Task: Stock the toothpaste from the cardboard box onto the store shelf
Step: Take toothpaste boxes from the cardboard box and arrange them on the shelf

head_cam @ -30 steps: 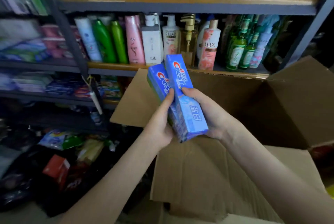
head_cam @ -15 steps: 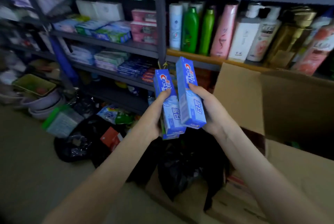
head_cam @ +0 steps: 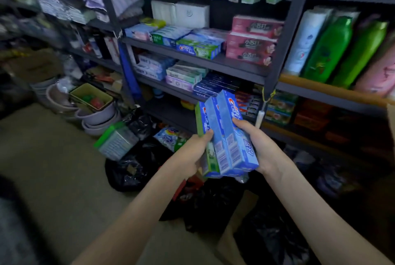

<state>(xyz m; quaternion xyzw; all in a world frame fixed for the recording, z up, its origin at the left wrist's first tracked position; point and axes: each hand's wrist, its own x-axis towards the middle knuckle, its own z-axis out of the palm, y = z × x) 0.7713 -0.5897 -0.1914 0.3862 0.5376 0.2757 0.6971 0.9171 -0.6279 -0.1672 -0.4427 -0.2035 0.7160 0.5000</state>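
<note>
Now, in order:

1. The view has swung left. The cardboard box [head_cam: 392, 119], which filled the lower right 1 second ago, is down to a sliver at the right edge, and the toothpaste shelf [head_cam: 235, 66] sits ahead.
2. The toothpaste boxes [head_cam: 232, 136] have left the carton with the hands. They are held in the air, tilted upright, in front of the lower shelves and not yet touching any of them. There appear to be 3, pressed into 1 bundle where earlier they were fanned apart.
3. The left hand [head_cam: 190, 153] grips the bundle's left side with its fingers curled over the front. The right hand [head_cam: 261, 149] clasps the right side, with the thumb on the top face.
4. Matching Crest cartons [head_cam: 198, 50] lie flat on the upper toothpaste shelf, beside pink cartons [head_cam: 252, 44].
5. My reading is that pickup is finished and the carry is nearly done. What is left is choosing a gap and laying the boxes flat, probably near the matching stock.
</note>
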